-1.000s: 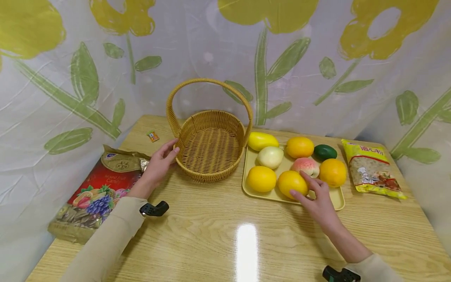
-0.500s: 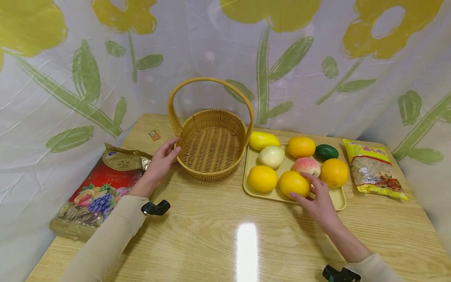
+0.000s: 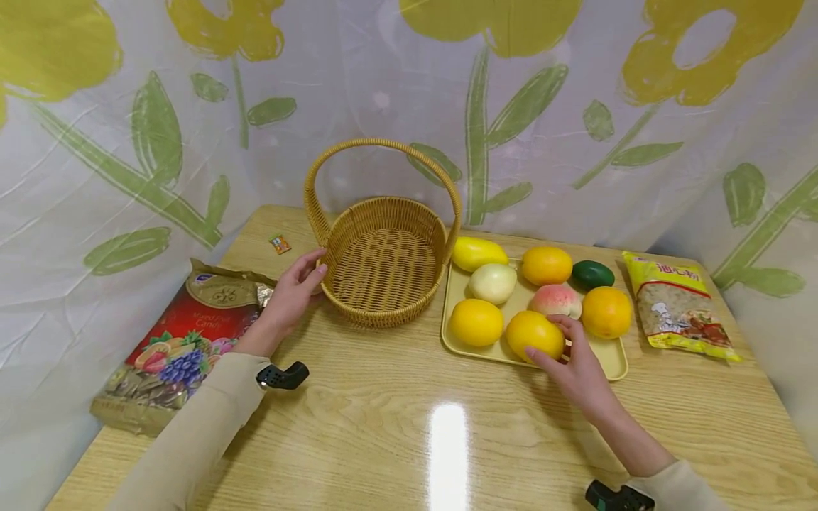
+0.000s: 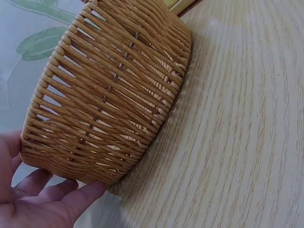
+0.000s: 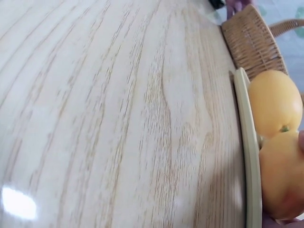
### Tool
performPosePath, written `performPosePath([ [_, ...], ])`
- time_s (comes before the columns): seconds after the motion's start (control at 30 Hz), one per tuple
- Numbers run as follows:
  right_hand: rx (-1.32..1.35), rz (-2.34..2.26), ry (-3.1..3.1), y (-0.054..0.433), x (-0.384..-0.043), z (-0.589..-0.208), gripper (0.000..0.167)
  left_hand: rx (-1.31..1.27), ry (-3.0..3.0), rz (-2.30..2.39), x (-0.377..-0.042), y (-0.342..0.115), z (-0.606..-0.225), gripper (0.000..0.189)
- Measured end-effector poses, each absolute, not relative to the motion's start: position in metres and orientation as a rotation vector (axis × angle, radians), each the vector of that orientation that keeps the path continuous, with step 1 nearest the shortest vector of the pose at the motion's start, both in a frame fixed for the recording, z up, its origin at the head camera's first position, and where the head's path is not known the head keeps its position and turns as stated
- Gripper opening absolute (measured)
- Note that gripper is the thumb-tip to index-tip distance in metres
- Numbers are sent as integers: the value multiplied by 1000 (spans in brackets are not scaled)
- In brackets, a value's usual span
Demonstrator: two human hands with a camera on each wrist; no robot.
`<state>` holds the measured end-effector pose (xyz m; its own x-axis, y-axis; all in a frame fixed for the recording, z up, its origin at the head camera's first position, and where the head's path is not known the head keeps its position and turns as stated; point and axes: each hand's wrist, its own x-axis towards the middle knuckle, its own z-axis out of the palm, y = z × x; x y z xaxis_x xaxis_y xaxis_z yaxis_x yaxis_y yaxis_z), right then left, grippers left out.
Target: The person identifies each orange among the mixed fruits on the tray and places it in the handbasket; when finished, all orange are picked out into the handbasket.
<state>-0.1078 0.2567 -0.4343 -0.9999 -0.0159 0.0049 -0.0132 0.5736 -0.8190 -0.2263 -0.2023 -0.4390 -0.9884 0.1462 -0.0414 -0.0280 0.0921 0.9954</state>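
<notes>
My left hand (image 3: pixel 292 292) holds the left side of a wicker basket (image 3: pixel 383 312) with a tall arched handle. In the left wrist view the thumb is at the basket's rim and the fingers lie along its outer wall (image 4: pixel 109 95). A round yellow fruit (image 3: pixel 533 336) sits at the front of a pale yellow tray (image 3: pixel 469 353). My right hand (image 3: pixel 578 365) grips that fruit from the right, thumb in front and fingers behind. A second yellow fruit (image 3: pixel 476 322) lies just left of it. Most of the right hand is out of the right wrist view.
Behind them on the tray are a pink-white peach (image 3: pixel 554 302), a whitish fruit (image 3: pixel 493 283), a long yellow fruit (image 3: pixel 479 254), a dark green fruit (image 3: pixel 593 275) and two oranges (image 3: pixel 606 312). A candy bag (image 3: pixel 192 341) lies left, a yellow food packet (image 3: pixel 677 305) right, a small wrapped sweet (image 3: pixel 280 244) behind.
The right hand's fingers have slid slightly lower along the yellow fruit's right side. The left hand has stayed at the basket, and the head view has shifted a little.
</notes>
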Motion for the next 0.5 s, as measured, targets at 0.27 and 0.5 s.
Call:
performPosePath([
  [0.27, -116, -1408, 2857, 256, -105, -428, 62, 129, 2179, 2061, -225, -202, -438, 56],
  [0.5, -126, -1448, 2830, 254, -104, -406, 64, 101, 2219, 2037, -226, -206, -436, 56],
])
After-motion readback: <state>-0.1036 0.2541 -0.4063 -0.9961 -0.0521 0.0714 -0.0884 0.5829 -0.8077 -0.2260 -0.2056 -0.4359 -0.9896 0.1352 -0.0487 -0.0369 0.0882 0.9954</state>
